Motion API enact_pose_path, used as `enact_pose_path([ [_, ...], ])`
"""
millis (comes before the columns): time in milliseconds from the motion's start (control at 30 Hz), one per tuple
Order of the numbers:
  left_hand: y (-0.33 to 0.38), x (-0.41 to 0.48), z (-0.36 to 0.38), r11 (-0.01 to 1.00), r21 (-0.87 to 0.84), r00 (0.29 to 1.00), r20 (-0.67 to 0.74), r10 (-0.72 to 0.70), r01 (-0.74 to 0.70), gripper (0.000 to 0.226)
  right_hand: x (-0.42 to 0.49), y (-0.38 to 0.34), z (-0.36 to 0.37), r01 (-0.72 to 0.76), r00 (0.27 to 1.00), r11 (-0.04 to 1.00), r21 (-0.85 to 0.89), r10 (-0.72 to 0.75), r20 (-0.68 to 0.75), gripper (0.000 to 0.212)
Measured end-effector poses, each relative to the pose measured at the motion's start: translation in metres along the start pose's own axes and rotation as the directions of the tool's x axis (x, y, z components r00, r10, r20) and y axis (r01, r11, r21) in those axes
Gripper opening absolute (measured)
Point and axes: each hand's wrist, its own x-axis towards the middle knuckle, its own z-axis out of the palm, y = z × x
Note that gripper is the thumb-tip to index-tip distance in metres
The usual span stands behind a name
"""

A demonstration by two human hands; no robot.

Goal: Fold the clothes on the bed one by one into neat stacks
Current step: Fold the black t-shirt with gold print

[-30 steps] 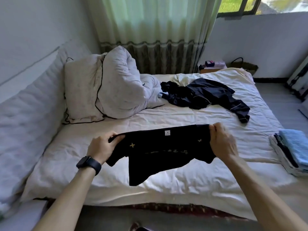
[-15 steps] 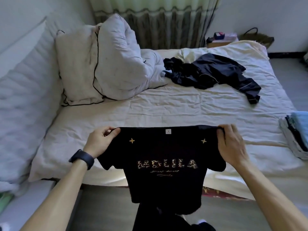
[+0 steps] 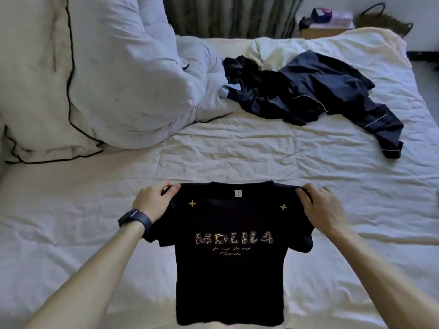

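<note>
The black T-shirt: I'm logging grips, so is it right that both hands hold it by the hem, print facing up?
Not quite. The head view shows the left hand and right hand holding the black T-shirt by its shoulders, not the hem; print faces up.

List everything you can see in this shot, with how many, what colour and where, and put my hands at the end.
black T-shirt: one, black with gold lettering and two gold stars, held up by the shoulders over the near bed edge
dark clothes: a crumpled pile, navy with pale piping, far right of the bed
pillow: one, white with black piping, far left
duvet: one, white, bunched beside the pillow
bed sheet: one, white, wrinkled
curtain: grey-green, behind the bed
basket: one, brownish, top right
smartwatch: one, black, left wrist
left hand: gripping the left shoulder
right hand: gripping the right shoulder
</note>
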Motion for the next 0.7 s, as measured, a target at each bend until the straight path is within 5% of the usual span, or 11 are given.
enact_pose_path([
  [333, -0.078, 0.177, 0.17, 0.965, 0.257, 0.998, 0.02, -0.057, 0.05, 0.039, 0.151, 0.046, 0.201, -0.174, 0.976, 0.985, 0.004, 0.172, 0.13, 0.038],
  [467, -0.094, 0.184, 0.186, 0.993, 0.09, 0.997, -0.025, -0.077, 0.079, 0.027, 0.154, 0.061, 0.222, -0.308, 0.952, 0.912, 0.271, 0.296, 0.083, 0.034],
  [567, -0.104, 0.167, 0.166, 0.991, -0.051, 0.992, 0.0, -0.127, 0.126, 0.027, 0.137, 0.077, 0.204, -0.408, 0.911, 0.761, 0.505, 0.3, 0.283, 0.03],
  [700, -0.113, 0.133, 0.134, 0.9, -0.258, 0.917, 0.286, -0.277, 0.352, 0.023, 0.112, 0.086, 0.177, -0.542, 0.816, 0.652, 0.531, 0.255, 0.52, 0.017],
])
